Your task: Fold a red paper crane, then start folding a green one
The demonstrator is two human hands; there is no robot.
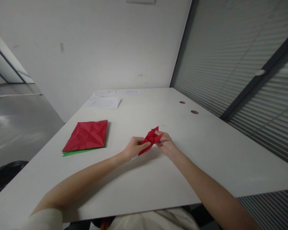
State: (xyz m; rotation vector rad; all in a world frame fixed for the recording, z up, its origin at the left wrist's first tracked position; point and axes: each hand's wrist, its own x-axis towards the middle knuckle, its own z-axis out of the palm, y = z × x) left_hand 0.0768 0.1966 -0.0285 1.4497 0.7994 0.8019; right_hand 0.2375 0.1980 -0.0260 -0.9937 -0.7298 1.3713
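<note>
Red folded paper (152, 138), held over the white surface (213, 153), is pinched by the grip of the left hand (133, 147) at eight o'clock and the right hand (167, 144) at four, so uneven pulling could tear its creases.

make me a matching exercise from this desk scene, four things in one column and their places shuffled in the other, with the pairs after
Things
1. folded red piece
2. creased red sheet
3. white papers
4. round holes

Places
A. at the far left of the table
B. in the tabletop, toward the blinds
C. held by the left hand and right hand
D. lying over green paper

Pairs: 1-C, 2-D, 3-A, 4-B
</note>
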